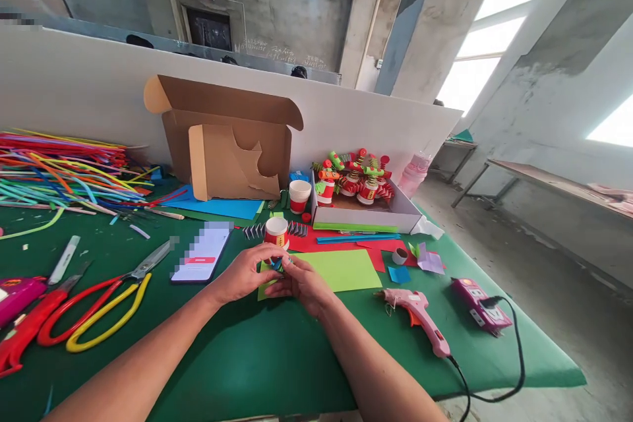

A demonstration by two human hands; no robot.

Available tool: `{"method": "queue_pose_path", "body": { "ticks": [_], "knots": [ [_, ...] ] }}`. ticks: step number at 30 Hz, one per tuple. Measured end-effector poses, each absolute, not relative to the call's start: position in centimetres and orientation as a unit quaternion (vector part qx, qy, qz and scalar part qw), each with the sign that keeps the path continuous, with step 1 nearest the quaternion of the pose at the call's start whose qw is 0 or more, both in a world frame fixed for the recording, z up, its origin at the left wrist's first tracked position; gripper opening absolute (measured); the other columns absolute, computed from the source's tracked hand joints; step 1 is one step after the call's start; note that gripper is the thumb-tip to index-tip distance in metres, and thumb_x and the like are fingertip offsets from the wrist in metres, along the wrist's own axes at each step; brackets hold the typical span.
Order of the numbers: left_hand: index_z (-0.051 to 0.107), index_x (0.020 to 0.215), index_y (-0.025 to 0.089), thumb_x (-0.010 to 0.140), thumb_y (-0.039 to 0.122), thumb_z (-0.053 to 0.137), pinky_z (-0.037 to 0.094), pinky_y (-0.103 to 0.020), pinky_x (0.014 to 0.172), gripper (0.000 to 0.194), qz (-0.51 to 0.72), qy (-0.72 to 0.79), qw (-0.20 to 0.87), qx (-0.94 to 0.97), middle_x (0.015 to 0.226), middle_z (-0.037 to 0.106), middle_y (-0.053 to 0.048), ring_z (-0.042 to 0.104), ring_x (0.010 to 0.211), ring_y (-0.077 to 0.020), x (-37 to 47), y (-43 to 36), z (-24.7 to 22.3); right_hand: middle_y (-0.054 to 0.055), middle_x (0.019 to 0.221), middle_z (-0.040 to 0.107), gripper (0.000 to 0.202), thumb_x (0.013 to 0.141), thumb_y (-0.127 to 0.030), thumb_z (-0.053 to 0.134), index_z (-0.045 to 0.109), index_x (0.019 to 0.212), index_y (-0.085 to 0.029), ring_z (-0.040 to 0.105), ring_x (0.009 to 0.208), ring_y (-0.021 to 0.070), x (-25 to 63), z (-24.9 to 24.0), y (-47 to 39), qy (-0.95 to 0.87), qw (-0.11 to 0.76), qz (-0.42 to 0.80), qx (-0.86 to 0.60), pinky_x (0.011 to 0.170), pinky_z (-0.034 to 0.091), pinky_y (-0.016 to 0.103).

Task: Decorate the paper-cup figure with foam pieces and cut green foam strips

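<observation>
My left hand [250, 271] and my right hand [300, 283] meet near the middle of the green table. Between their fingertips they pinch a small blue and green piece [275, 264], mostly covered by the fingers. Just behind them stands a red and white paper cup [276, 231] with dark folded paper strips at both sides. A light green sheet [341, 270] lies under and to the right of my hands. To the right, a pink glue gun [418, 316] rests on the table.
Scissors [138, 273], a phone [204, 252] and a pile of pipe cleaners [69, 175] lie left. Behind are a cardboard box [232, 151], stacked cups [299, 196] and a tray [366, 217] of cup figures. A purple power box [479, 305] sits right, its cable trailing.
</observation>
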State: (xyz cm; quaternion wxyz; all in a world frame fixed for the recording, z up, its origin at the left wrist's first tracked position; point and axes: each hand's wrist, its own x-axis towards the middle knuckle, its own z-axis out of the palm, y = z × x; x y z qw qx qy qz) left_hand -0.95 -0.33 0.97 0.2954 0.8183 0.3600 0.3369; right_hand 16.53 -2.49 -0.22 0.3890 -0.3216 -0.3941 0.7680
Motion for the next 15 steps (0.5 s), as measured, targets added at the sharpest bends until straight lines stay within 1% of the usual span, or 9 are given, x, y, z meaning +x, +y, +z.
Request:
{"method": "queue_pose_path", "body": {
  "ticks": [2,4,6,8,9,11,15],
  "knots": [
    [0.071,0.108,0.023,0.087,0.037,0.062,0.056,-0.035,0.091,0.027,0.351,0.37,0.285,0.812,0.116,0.072,-0.007,0.067,0.106,-0.0229,-0.8,-0.3,0.8,0.001,0.069,0.068,0.054,0.074,-0.062,0.074,0.061,0.101,-0.017,0.069,0.058,0.016,16.4,-0.4,-2.4,-0.389,0.388,0.766,-0.333,0.066,0.055,0.03],
    [0.07,0.109,0.022,0.087,0.039,0.061,0.056,-0.036,0.091,0.029,0.37,0.387,0.267,0.801,0.115,0.073,-0.008,0.068,0.106,-0.023,-0.7,-0.3,0.5,0.002,0.074,0.069,0.055,0.077,-0.067,0.067,0.06,0.099,-0.018,0.068,0.056,0.0157,16.3,-0.3,-2.2,-0.377,0.424,0.734,-0.372,0.061,0.054,0.029],
    [0.069,0.111,0.022,0.088,0.041,0.06,0.056,-0.037,0.092,0.032,0.388,0.409,0.246,0.788,0.114,0.073,-0.008,0.068,0.105,-0.0234,-0.7,-0.2,0.3,0.003,0.083,0.07,0.051,0.08,-0.069,0.06,0.058,0.094,-0.02,0.067,0.059,0.0146,16.6,-0.1,-2.0,-0.371,0.516,0.644,-0.426,0.058,0.053,0.028],
    [0.067,0.114,0.022,0.089,0.044,0.059,0.056,-0.038,0.093,0.035,0.395,0.429,0.225,0.781,0.115,0.073,-0.008,0.068,0.106,-0.0239,-0.8,-0.2,0.3,0.003,0.094,0.069,0.045,0.082,-0.066,0.059,0.058,0.092,-0.022,0.067,0.065,0.0135,17.2,0.4,-1.6,-0.375,0.611,0.524,-0.459,0.062,0.053,0.027],
    [0.066,0.116,0.023,0.089,0.045,0.058,0.057,-0.039,0.092,0.036,0.392,0.437,0.214,0.78,0.117,0.072,-0.008,0.068,0.106,-0.0241,-0.9,-0.2,0.3,0.003,0.097,0.069,0.042,0.083,-0.063,0.058,0.058,0.092,-0.022,0.066,0.067,0.0131,17.6,0.6,-1.5,-0.378,0.642,0.479,-0.465,0.065,0.054,0.028],
    [0.065,0.118,0.024,0.09,0.045,0.056,0.057,-0.04,0.092,0.036,0.376,0.444,0.196,0.789,0.118,0.071,-0.007,0.068,0.107,-0.0243,-1.0,-0.3,0.4,0.002,0.096,0.069,0.038,0.084,-0.059,0.058,0.058,0.093,-0.022,0.065,0.068,0.0126,18.1,0.8,-1.2,-0.376,0.666,0.445,-0.465,0.066,0.054,0.028],
    [0.065,0.115,0.024,0.092,0.04,0.053,0.056,-0.04,0.095,0.031,0.329,0.416,0.198,0.824,0.111,0.072,-0.007,0.068,0.106,-0.0233,-0.8,-0.6,0.5,0.001,0.087,0.068,0.034,0.081,-0.055,0.061,0.058,0.087,-0.022,0.061,0.06,0.0113,17.8,0.3,-1.1,-0.357,0.645,0.495,-0.459,0.059,0.052,0.026]
  ]
}}
